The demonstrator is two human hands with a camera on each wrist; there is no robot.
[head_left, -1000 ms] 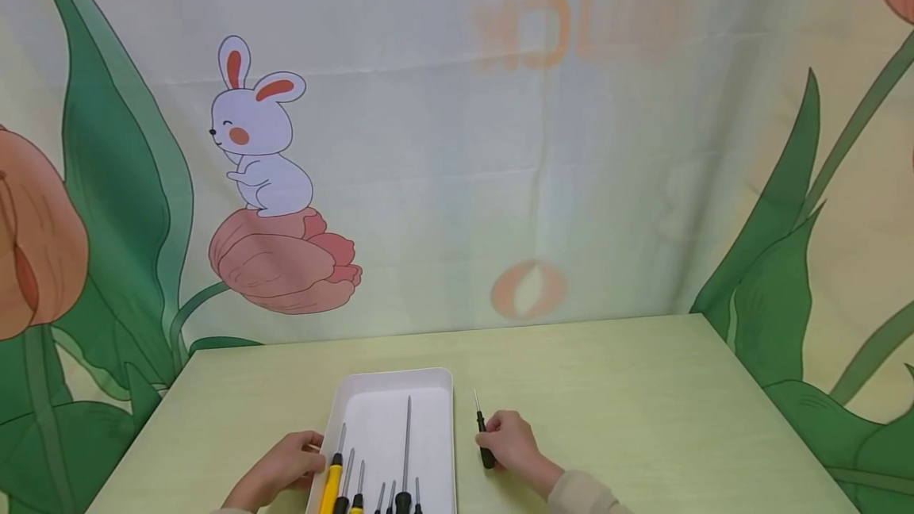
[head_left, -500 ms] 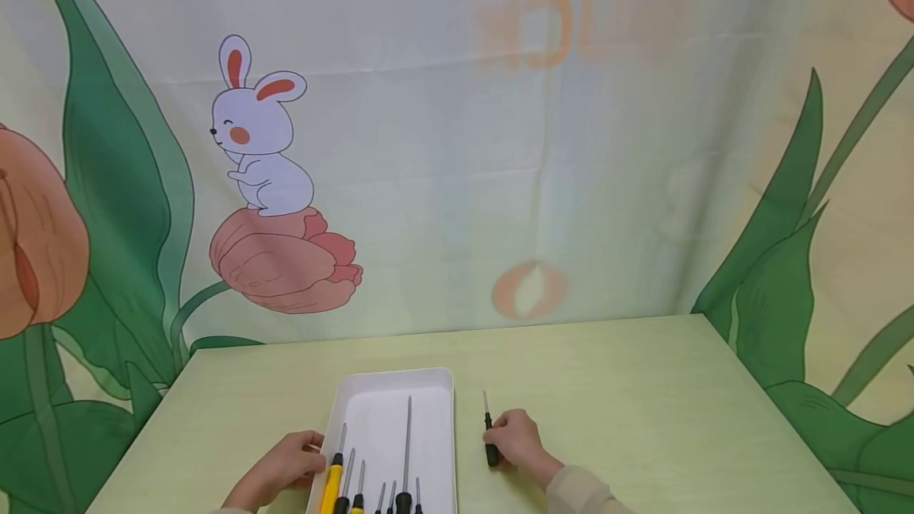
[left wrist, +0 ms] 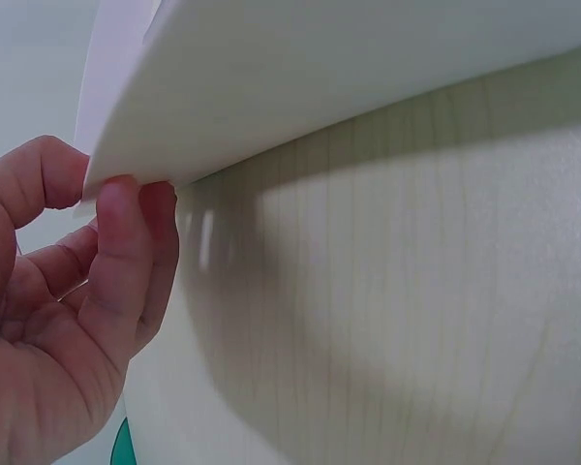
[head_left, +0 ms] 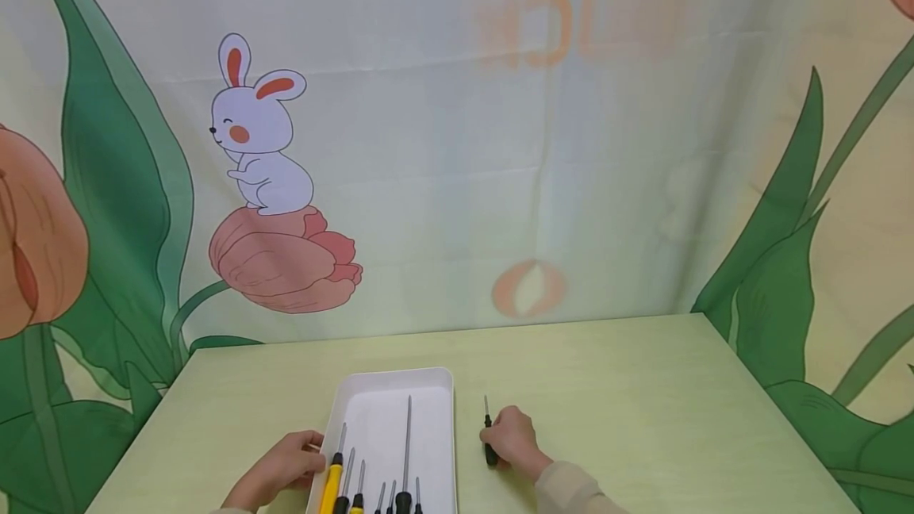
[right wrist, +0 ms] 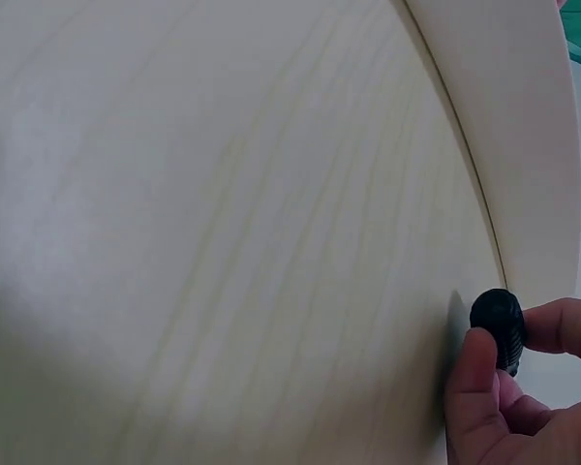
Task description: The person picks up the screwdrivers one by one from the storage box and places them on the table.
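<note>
My right hand [head_left: 516, 436] pinches a small black-handled screwdriver [head_left: 489, 450] over the table, to the right of the white tray [head_left: 374, 403]. Its thin metal shaft points away from me. In the right wrist view the end of the black handle [right wrist: 496, 312] shows between thumb and fingers. With thumb and fingertips, my left hand [head_left: 280, 462] holds the tray's left rim; the left wrist view shows fingers on both sides of the tray wall [left wrist: 271, 82]. Several screwdrivers lie side by side in the tray, among them a yellow one [head_left: 332, 486] and a long black-handled one [head_left: 407, 450].
The pale wood-grain table [head_left: 628, 395] reaches back to a hanging curtain [head_left: 428, 181] printed with a rabbit, tulips and leaves. The tray's near end falls outside the head view.
My right hand and the screwdriver have shifted slightly to the right, away from the tray, then a touch back left. The left hand and the tray have stayed put.
</note>
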